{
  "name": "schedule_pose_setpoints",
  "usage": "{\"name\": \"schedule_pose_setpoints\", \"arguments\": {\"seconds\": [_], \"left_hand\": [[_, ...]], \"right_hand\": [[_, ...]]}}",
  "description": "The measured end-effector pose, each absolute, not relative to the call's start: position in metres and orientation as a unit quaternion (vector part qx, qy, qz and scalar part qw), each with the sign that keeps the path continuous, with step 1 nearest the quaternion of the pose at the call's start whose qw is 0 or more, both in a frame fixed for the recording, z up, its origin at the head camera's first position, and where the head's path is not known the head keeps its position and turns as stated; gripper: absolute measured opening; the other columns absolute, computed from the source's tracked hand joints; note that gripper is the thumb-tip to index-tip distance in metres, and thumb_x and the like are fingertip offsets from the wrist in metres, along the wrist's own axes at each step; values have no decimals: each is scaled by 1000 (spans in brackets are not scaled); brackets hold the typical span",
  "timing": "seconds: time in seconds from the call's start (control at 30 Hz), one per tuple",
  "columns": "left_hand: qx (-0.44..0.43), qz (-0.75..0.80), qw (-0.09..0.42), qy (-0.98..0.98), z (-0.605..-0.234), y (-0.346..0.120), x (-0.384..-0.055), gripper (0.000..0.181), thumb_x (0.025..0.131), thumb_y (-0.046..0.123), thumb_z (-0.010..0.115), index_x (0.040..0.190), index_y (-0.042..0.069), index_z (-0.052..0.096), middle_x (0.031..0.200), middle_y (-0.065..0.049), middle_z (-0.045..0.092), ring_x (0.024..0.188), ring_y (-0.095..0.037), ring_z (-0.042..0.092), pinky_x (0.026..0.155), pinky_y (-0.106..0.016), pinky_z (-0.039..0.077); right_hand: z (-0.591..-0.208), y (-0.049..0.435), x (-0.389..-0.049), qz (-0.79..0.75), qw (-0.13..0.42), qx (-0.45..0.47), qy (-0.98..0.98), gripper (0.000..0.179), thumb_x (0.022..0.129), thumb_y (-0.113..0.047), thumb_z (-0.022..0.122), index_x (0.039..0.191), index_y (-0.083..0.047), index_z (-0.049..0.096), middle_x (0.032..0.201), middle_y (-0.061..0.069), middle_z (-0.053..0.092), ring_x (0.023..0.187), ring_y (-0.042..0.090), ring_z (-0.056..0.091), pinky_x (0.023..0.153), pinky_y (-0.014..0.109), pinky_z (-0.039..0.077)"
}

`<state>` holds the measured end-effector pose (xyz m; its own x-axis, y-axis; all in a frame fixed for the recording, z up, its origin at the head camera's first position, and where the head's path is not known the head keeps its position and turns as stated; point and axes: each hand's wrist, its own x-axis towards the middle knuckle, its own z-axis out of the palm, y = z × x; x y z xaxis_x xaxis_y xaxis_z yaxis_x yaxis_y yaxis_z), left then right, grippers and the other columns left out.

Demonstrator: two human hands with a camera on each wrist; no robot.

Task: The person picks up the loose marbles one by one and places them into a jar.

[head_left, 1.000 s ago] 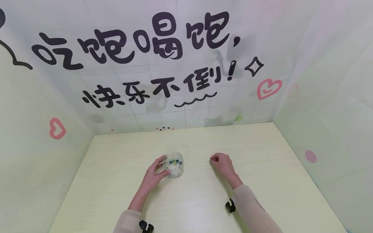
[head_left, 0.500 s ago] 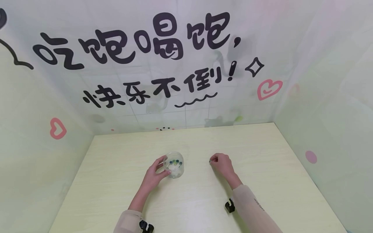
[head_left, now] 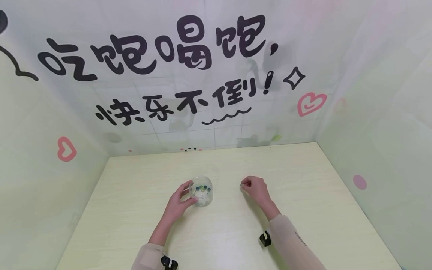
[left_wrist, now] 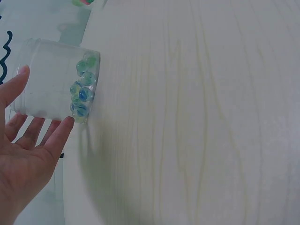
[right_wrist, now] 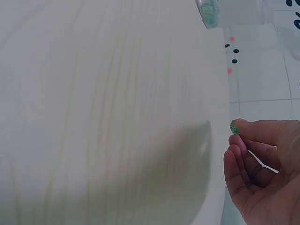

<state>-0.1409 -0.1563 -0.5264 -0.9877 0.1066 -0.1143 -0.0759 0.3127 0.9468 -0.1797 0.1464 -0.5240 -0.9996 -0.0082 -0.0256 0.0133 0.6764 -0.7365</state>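
A clear plastic jar (head_left: pixel 201 192) stands upright on the table, with several blue and green glass marbles (left_wrist: pixel 83 89) lying at its bottom. My left hand (head_left: pixel 178 202) grips the jar from its left side, thumb in front and fingers behind. To the right of the jar, my right hand (head_left: pixel 257 190) pinches one green marble (right_wrist: pixel 234 126) between thumb and forefinger, just above the tabletop. The other fingers of that hand are curled in, as the right wrist view shows. Most of the pinched marble is hidden behind the fingertips in the head view.
The pale wood-grain table (head_left: pixel 219 240) is closed in by a printed back wall (head_left: pixel 202 135) and two side walls. A black clip (head_left: pixel 265 238) sits by the right sleeve, another black clip (head_left: pixel 169 262) by the left sleeve.
My right hand has shifted slightly left and up with the marble pinched in it. The left hand and the jar have stayed in place.
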Motion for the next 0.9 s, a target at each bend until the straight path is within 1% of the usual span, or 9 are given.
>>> {"name": "schedule_pose_setpoints", "arguments": {"seconds": [0.33,0.73,0.8,0.9], "left_hand": [[18,585,74,808,-526,-157,-140,69,89,8,73,150,11,42,154,-18,43,142,-43,42,106,-44,51],[5,588,80,805,-525,-156,-141,69,89,6,73,150,13,42,155,-14,44,143,-40,43,108,-45,50],[9,588,82,804,-521,-155,-140,69,89,5,72,151,10,41,155,-17,42,143,-42,42,108,-46,50],[11,586,82,806,-520,-155,-139,69,90,6,72,151,9,40,155,-19,42,142,-43,42,108,-46,50]], "right_hand": [[-507,134,-178,-408,-3,-19,913,6,88,-8,73,93,-5,75,84,5,73,75,12,62,67,25,52],[-482,108,-178,-426,-11,-50,903,6,88,-9,74,93,-7,76,85,4,73,76,12,63,70,26,55],[-480,104,-178,-426,-13,-56,903,6,88,-9,74,93,-7,76,85,4,73,76,12,63,70,27,55],[-477,97,-178,-428,-13,-64,902,6,88,-8,75,94,-6,76,86,5,73,75,12,63,69,26,56]]}}
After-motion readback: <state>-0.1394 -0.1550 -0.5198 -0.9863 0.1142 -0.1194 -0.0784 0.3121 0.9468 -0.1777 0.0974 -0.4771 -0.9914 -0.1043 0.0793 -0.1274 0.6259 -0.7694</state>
